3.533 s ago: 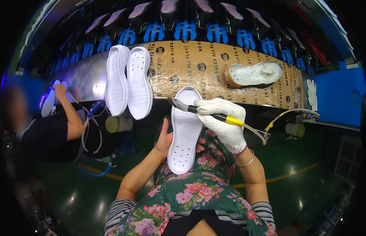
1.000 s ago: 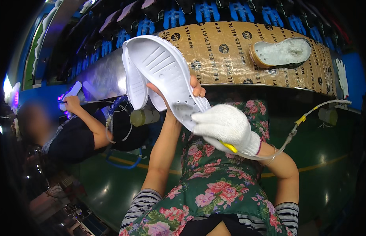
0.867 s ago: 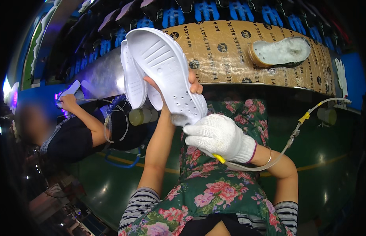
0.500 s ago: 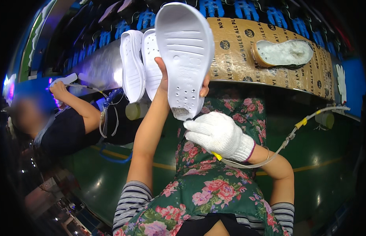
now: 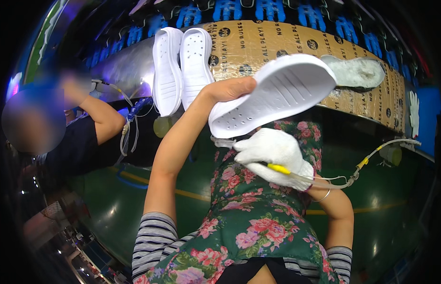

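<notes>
- Left hand (image 5: 230, 89) is bare and clamped on the heel end of a white shoe sole (image 5: 272, 97), lifted up off the worktop with the treaded, holed underside tilted toward the camera. Looks like it's held that way so the face being worked on is easy to see and reach.
- Right hand (image 5: 272, 154) wears a white knit glove and is closed around a yellow-handled tool (image 5: 280, 169), sitting just under the raised sole. The glove probably keeps whatever comes out of the tool off the skin.
- A thin tube (image 5: 372, 156) trails from the tool's back end off to the right, hanging slack so the tool can move freely.
- Up on the worktop (image 5: 258, 45), covered in printed brown cardboard, two more white soles (image 5: 182, 66) lean side by side at the left end, hanging over the front edge, handy to grab.
- Near the right end lies a grey-white fuzzy insole (image 5: 355, 71), flat, well apart from the pair.
- Blue holders (image 5: 268, 9) line the back edge.
- Another person (image 5: 83, 137) in dark clothes works off to the left with their own tubing.
</notes>
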A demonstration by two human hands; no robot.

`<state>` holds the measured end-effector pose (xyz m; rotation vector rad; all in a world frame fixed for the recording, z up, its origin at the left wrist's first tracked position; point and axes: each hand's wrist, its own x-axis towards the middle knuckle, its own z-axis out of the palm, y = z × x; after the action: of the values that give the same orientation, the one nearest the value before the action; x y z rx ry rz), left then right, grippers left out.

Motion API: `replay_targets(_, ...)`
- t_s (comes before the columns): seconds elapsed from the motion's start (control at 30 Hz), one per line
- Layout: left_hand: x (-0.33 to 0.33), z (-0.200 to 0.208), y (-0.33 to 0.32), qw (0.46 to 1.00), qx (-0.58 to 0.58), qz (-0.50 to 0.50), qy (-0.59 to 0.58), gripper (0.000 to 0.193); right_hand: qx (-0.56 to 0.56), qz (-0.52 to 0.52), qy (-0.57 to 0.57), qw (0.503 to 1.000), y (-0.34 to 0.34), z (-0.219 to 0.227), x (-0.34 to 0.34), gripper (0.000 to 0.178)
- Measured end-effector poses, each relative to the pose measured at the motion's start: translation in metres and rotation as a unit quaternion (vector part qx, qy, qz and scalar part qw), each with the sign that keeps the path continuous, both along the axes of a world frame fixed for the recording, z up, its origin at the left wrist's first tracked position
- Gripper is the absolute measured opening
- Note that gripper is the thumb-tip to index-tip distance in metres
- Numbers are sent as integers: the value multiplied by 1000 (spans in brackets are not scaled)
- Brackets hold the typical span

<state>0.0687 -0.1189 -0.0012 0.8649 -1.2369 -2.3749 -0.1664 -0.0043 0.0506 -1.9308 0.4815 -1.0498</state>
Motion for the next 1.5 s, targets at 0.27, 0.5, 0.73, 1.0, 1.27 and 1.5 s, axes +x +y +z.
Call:
replay_targets(0.27, -21, 16, -16, 980, -120, -77, -140, 77, -21, -58, 28, 998, -12, 11, -5, 31)
replay_targets(0.5, -24, 1, -28, 996, -67, 29, -57, 90, 354, -60, -85, 929, -7, 1, -13, 18)
replay_targets(0.73, -43, -4, -18, 863, -50, 416, 282, 63, 541, -173, -374, 733, -18, -14, -22, 22)
replay_targets(1.0, -14, 18, 101, 763, 229, 394, 459, 102, 535, -200, -304, 762, -18, -7, -4, 19)
replay_targets(1.27, -58, -7, 145, 760, 334, 326, 452, 97, 226, -215, -96, 945, -33, 24, -12, 20)
replay_targets(1.5, -84, 18, 138, 740, 306, 378, 465, 118, -119, -195, 49, 972, -49, 74, -18, 31)
